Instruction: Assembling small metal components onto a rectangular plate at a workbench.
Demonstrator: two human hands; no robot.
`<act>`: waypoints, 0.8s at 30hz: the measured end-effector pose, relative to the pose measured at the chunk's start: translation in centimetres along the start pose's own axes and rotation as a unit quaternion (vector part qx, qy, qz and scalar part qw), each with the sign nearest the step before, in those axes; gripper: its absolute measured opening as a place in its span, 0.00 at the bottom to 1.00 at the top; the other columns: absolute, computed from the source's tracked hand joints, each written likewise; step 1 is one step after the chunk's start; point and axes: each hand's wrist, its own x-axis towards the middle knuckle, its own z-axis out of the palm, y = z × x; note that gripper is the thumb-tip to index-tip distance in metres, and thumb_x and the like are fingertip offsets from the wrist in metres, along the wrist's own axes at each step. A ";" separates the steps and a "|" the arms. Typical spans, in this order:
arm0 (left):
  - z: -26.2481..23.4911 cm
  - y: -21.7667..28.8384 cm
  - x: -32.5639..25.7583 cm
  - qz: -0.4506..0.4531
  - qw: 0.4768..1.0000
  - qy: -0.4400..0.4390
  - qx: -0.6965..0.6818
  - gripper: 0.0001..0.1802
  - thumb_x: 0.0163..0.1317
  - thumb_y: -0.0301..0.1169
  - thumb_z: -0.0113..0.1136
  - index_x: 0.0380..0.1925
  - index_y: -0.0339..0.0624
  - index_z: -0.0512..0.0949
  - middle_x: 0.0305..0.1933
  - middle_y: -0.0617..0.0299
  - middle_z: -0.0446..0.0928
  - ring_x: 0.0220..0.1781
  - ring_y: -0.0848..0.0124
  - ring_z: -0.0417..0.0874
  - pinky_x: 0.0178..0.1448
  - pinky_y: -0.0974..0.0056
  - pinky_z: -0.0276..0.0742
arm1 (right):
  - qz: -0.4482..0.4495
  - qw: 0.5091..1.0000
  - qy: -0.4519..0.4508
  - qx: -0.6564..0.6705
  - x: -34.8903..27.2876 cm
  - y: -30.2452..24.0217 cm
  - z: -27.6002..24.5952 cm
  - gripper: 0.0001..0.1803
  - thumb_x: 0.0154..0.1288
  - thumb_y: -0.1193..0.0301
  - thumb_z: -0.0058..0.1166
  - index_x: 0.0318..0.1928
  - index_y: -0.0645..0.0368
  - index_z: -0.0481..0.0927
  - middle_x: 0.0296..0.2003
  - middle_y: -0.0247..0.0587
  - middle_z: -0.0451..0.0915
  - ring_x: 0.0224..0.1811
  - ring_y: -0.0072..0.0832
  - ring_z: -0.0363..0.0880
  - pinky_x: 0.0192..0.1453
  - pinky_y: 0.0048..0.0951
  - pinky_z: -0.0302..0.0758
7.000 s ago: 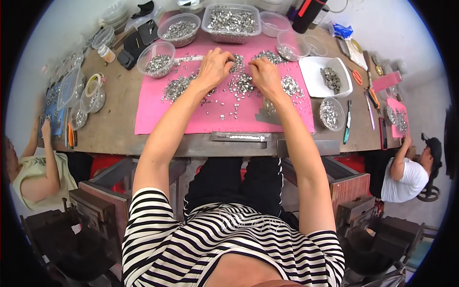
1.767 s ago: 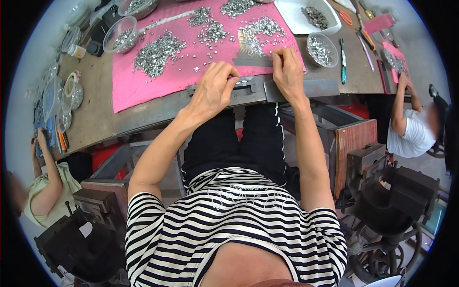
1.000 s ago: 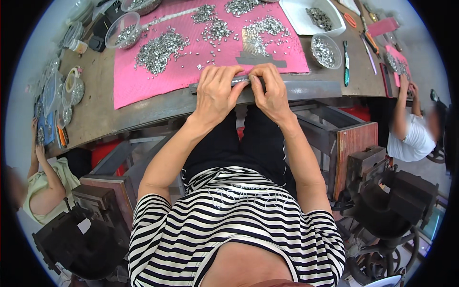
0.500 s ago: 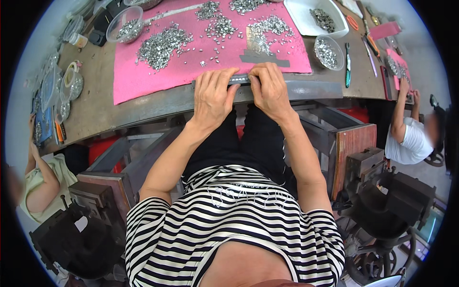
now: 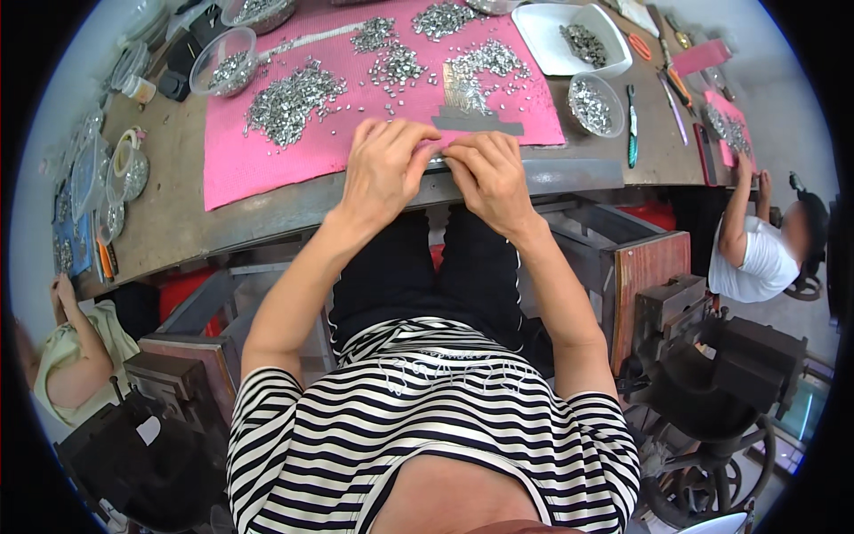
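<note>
Both hands (image 5: 436, 169) pinch fingertips together over the pink mat (image 5: 267, 165) edge.

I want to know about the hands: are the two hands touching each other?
Touching. In the head view the left hand and right hand meet at their fingertips over the front edge of the pink mat, with no gap showing between them.
</note>
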 end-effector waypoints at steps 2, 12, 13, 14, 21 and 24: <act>0.7 -1.2 2.1 0.048 0.999 -0.004 0.017 0.06 0.62 0.29 0.65 0.39 0.45 0.82 0.38 0.62 0.80 0.44 0.60 0.81 0.62 0.51 0.66 | 0.012 1.000 0.003 -0.003 -0.4 0.2 0.1 0.12 0.57 0.79 0.66 0.43 0.59 0.83 0.40 0.40 0.83 0.43 0.36 0.81 0.51 0.37 0.71; 3.6 -3.9 8.6 0.169 0.970 -0.138 0.108 0.04 0.61 0.32 0.67 0.35 0.49 0.83 0.38 0.62 0.77 0.52 0.60 0.79 0.67 0.40 0.60 | 0.195 0.969 0.059 0.141 -1.6 0.7 0.7 0.07 0.61 0.81 0.62 0.41 0.63 0.82 0.36 0.45 0.83 0.39 0.40 0.82 0.46 0.34 0.78; 3.5 -3.9 8.8 0.164 0.967 -0.158 0.111 0.04 0.61 0.33 0.67 0.35 0.49 0.83 0.39 0.62 0.78 0.52 0.60 0.79 0.67 0.40 0.60 | 0.194 0.968 0.061 0.143 -1.6 0.7 0.7 0.07 0.61 0.81 0.62 0.40 0.63 0.82 0.36 0.45 0.83 0.39 0.41 0.82 0.46 0.35 0.78; 3.4 -4.0 8.9 0.160 0.964 -0.178 0.114 0.04 0.61 0.33 0.67 0.34 0.49 0.83 0.39 0.62 0.78 0.53 0.60 0.79 0.67 0.39 0.60 | 0.194 0.968 0.064 0.145 -1.6 0.7 0.7 0.06 0.61 0.82 0.61 0.40 0.64 0.82 0.36 0.45 0.83 0.39 0.41 0.82 0.46 0.35 0.78; 1.9 -4.2 9.0 0.120 0.971 -0.193 0.072 0.05 0.60 0.33 0.68 0.35 0.48 0.83 0.40 0.62 0.79 0.53 0.60 0.79 0.67 0.40 0.59 | 0.195 0.967 0.069 0.151 -1.7 0.7 0.7 0.06 0.61 0.82 0.61 0.40 0.64 0.82 0.36 0.45 0.83 0.38 0.41 0.83 0.45 0.35 0.79; 2.0 -4.0 9.1 0.136 0.966 -0.207 0.070 0.05 0.60 0.33 0.68 0.36 0.49 0.83 0.40 0.62 0.79 0.53 0.60 0.79 0.67 0.41 0.59 | 0.204 0.964 0.065 0.155 -1.6 0.6 0.7 0.06 0.62 0.82 0.60 0.40 0.64 0.82 0.36 0.45 0.83 0.38 0.41 0.83 0.44 0.35 0.79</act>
